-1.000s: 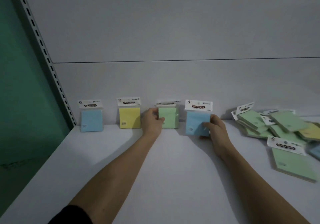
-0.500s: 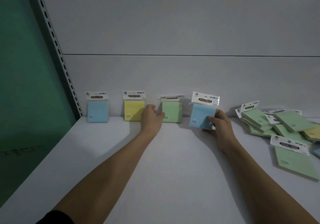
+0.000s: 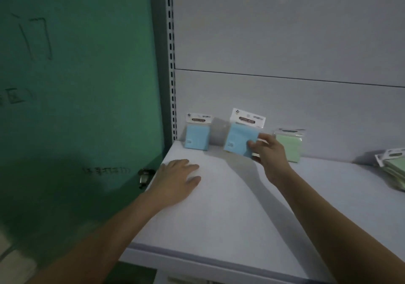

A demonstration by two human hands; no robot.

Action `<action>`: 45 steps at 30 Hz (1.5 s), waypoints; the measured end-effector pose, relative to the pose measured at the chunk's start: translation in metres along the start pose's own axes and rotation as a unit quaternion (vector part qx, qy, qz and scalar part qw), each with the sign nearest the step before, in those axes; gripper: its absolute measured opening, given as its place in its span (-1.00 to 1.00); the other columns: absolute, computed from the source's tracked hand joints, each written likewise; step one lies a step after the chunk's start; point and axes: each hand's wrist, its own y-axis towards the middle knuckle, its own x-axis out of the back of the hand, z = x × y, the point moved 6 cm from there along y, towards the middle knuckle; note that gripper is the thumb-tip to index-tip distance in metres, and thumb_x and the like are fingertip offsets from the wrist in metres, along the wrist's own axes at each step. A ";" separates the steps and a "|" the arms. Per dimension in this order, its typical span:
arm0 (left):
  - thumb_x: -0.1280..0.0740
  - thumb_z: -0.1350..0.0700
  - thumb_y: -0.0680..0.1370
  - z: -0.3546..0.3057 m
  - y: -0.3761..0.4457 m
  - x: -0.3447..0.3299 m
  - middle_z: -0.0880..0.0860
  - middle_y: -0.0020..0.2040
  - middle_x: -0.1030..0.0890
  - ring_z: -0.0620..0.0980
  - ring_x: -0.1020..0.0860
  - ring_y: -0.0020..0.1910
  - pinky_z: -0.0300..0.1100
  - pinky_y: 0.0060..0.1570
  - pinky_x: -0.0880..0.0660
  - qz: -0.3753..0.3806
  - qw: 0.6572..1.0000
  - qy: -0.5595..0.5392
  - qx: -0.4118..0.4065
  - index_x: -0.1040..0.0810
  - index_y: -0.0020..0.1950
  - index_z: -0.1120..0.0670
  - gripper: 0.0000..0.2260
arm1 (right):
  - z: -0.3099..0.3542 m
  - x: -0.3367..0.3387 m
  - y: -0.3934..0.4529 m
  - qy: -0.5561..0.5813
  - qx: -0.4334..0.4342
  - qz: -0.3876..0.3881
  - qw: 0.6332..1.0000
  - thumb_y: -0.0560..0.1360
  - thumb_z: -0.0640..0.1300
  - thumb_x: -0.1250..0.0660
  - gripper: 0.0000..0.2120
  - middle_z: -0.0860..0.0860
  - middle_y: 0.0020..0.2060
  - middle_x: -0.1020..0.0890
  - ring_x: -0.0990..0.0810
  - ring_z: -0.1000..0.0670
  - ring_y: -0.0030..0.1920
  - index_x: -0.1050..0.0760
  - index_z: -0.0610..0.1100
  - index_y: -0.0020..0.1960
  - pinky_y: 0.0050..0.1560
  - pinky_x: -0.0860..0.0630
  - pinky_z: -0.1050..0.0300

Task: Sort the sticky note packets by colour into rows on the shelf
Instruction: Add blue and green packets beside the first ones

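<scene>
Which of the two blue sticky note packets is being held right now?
The right-hand blue packet, pinched by the right hand. The other blue packet, by the slotted upright, stands untouched against the back panel.

Green door (image 3: 76, 86), upper left: a large scratched character, "门".
Green door, lower marks: too faint to read.
Packet header cards (image 3: 247, 120): dark label blurred, unreadable.
</scene>
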 end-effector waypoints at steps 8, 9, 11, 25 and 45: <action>0.08 -0.23 0.61 0.008 -0.007 -0.009 0.00 0.60 0.02 0.06 0.12 0.57 0.21 0.49 0.18 0.024 0.999 0.019 -0.017 -0.01 0.55 -0.21 -0.50 | -0.040 -0.103 0.010 -0.147 0.021 0.008 0.989 0.51 -0.26 -0.37 -0.87 -0.13 -0.09 -0.64 -0.65 -0.15 -0.04 -0.51 -0.05 -0.05 -0.10 -0.59 0.01; 0.08 -0.23 0.61 0.008 -0.007 -0.008 0.01 0.60 0.01 0.07 0.11 0.57 0.21 0.49 0.18 0.020 0.999 0.018 -0.018 -0.02 0.55 -0.21 -0.50 | -0.043 -0.106 0.011 -0.181 0.034 0.004 0.983 0.51 -0.23 -0.38 -0.88 -0.15 -0.05 -0.65 -0.66 -0.15 -0.02 -0.52 -0.09 0.01 -0.13 -0.60 0.04; 0.07 -0.22 0.61 0.009 -0.006 -0.009 0.03 0.59 -0.01 0.08 0.10 0.57 0.23 0.48 0.19 0.013 1.000 0.012 -0.019 -0.04 0.55 -0.21 -0.51 | -0.045 -0.109 0.013 -0.243 0.064 -0.013 0.968 0.51 -0.19 -0.38 -0.78 -0.16 0.00 -0.64 -0.66 -0.12 -0.02 -0.51 -0.16 0.14 -0.19 -0.57 0.15; 0.02 -0.21 0.57 0.011 0.002 -0.014 0.11 0.54 -0.16 0.17 0.02 0.55 0.29 0.42 0.17 -0.032 0.999 -0.021 -0.036 -0.21 0.46 -0.15 -0.53 | -0.049 -0.126 0.022 -0.367 0.135 -0.102 0.915 0.51 -0.09 -0.36 -0.75 -0.03 -0.08 -0.58 -0.57 -0.03 -0.08 -0.41 -0.14 0.13 -0.07 -0.56 0.06; -0.04 -0.13 0.59 -0.007 -0.018 0.010 0.07 0.35 -0.41 0.09 -0.35 0.32 0.17 0.29 -0.27 -0.074 0.993 0.087 -0.028 -0.40 0.36 0.00 -0.58 | -0.018 -0.036 -0.089 -0.254 0.031 -0.007 0.967 0.59 -0.20 -0.20 -0.81 -0.13 0.04 -0.63 -0.61 -0.01 -0.11 -0.56 -0.15 0.11 0.15 -0.56 -0.01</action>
